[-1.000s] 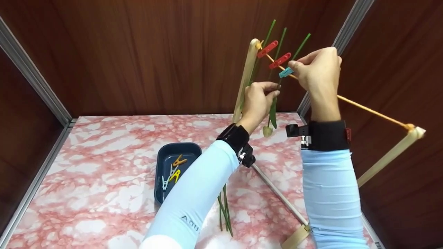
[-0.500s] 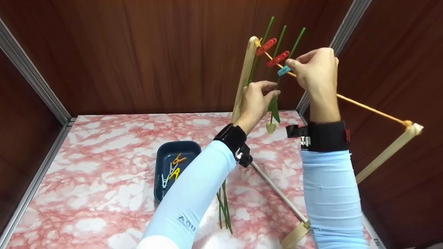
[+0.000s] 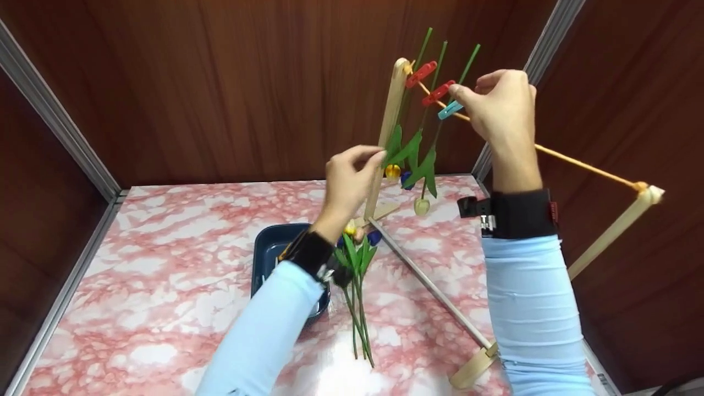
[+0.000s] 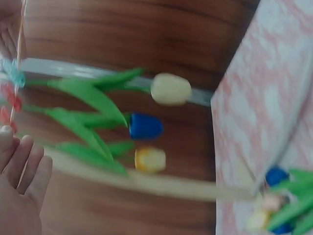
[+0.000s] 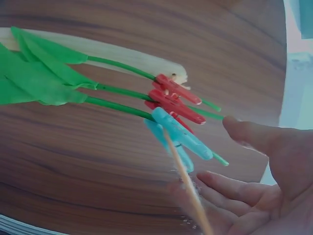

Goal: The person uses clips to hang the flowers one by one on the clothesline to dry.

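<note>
A light-blue clothespin [image 5: 181, 134] clips a tulip stem to the orange cord [image 3: 583, 166]. My right hand [image 3: 503, 107] is beside this clothespin; in the right wrist view its thumb and fingers are spread, apart from it. The white tulip [image 3: 422, 206] hangs head down from that clip. Two red clothespins [image 5: 176, 105] hold the blue tulip [image 4: 145, 126] and the yellow tulip [image 4: 150, 159] further along the cord. My left hand [image 3: 355, 176] is left of the hanging leaves, near the wooden post [image 3: 391, 107], its fingers loosely bent around nothing.
Several loose tulips [image 3: 358, 275] lie on the marbled table [image 3: 154, 264], below the left hand. A dark blue tray [image 3: 264, 242] is partly hidden by the left forearm. The stand has a second post [image 3: 613, 234] at the right and a low bar [image 3: 429, 283].
My left hand has let go of the white tulip's stem and moved left and down. The right hand's fingers have come off the light-blue clothespin, which stays on the cord.
</note>
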